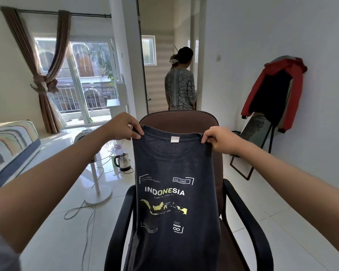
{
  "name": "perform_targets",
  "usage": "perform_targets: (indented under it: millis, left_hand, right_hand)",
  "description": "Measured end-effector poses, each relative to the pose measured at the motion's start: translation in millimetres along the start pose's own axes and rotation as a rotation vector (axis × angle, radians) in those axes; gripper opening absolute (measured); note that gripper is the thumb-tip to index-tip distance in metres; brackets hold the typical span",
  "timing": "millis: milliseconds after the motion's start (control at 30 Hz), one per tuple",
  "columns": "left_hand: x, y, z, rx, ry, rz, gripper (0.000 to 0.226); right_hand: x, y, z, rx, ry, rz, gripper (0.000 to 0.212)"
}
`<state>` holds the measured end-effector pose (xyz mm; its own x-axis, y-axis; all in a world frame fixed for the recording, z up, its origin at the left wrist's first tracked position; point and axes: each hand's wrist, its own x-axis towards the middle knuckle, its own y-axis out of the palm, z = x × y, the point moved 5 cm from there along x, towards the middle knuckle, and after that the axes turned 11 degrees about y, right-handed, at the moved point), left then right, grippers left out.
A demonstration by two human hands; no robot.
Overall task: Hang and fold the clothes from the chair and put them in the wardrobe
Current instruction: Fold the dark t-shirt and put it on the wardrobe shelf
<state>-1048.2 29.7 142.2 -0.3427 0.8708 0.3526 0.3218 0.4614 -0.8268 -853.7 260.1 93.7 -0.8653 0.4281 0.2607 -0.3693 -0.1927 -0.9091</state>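
Observation:
A dark navy T-shirt (174, 169) with an "INDONESIA" print and a yellow map hangs in front of me, folded lengthwise into a narrow strip. My left hand (123, 127) pinches its top left corner. My right hand (220, 139) pinches the top right corner. The shirt drapes down over the seat of a brown office chair (186, 120) with black armrests, straight ahead of me. The wardrobe is out of view.
A standing fan (98, 192) with a trailing cable and an electric kettle (123, 161) sit on the white tiles to the left. A striped mattress (10, 145) lies far left. A mirror stand with a red jacket (276, 94) leans at the right wall. A person (180, 83) stands in the doorway beyond.

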Motion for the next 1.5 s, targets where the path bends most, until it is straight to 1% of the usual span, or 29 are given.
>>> perform_targets:
  millis: [67, 167, 200, 267, 433, 500, 567, 800, 1000, 1067, 1133, 1167, 1233, 1267, 1400, 1500]
  left_hand:
    - [4, -7, -2, 0.026, -0.033, 0.019, 0.012]
    - [12, -15, -6, 0.056, -0.069, 0.058, 0.009]
    - [15, -18, -8, 0.053, -0.079, 0.054, 0.008]
    - [20, -23, -11, 0.028, -0.072, 0.014, 0.008]
    - [27, -35, -17, -0.158, -0.007, -0.156, 0.013]
    - [30, -40, -22, -0.175, 0.050, -0.211, 0.019]
    - [32, -42, -27, -0.202, 0.087, -0.228, 0.025]
    - [41, -41, -36, -0.212, 0.110, -0.184, 0.020]
    - [44, -39, -35, -0.249, 0.134, -0.162, 0.022]
    - [44, -38, -34, -0.332, 0.143, -0.188, 0.029]
    - [45, -38, -33, -0.466, 0.151, -0.212, 0.043]
    - [46, -37, -33, -0.530, 0.154, -0.216, 0.046]
    - [47, -38, -35, -0.613, 0.166, -0.207, 0.047]
    - [48, -38, -37, -0.632, 0.167, -0.197, 0.044]
    - [44, -42, -38, -0.591, 0.127, -0.142, 0.024]
    - [40, -42, -41, -0.463, 0.135, -0.065, 0.027]
  right_hand:
    - [5, -11, 6, 0.006, -0.021, -0.005, 0.023]
    - [10, -31, 17, 0.006, -0.082, -0.022, 0.010]
    - [12, -37, 20, 0.012, -0.087, -0.028, 0.009]
    - [16, -53, 23, 0.058, -0.086, -0.058, 0.011]
    - [17, -92, 21, 0.228, -0.071, -0.123, 0.020]
    - [17, -103, 18, 0.314, -0.086, -0.132, 0.020]
    - [18, -110, 16, 0.369, -0.101, -0.132, 0.018]
    - [21, -111, 9, 0.407, -0.111, -0.082, 0.022]
    - [22, -101, 7, 0.319, -0.076, -0.004, 0.020]
    - [22, -98, 6, 0.339, -0.062, 0.012, 0.023]
    - [22, -97, 4, 0.394, -0.042, 0.006, 0.027]
    - [22, -97, 4, 0.435, -0.035, 0.014, 0.029]
    - [22, -97, 6, 0.509, -0.022, 0.045, 0.032]
    - [22, -98, 8, 0.540, -0.020, 0.063, 0.033]
    - [16, -102, 18, 0.697, -0.024, 0.149, 0.034]
    - [13, -104, 21, 0.759, -0.021, 0.186, 0.033]
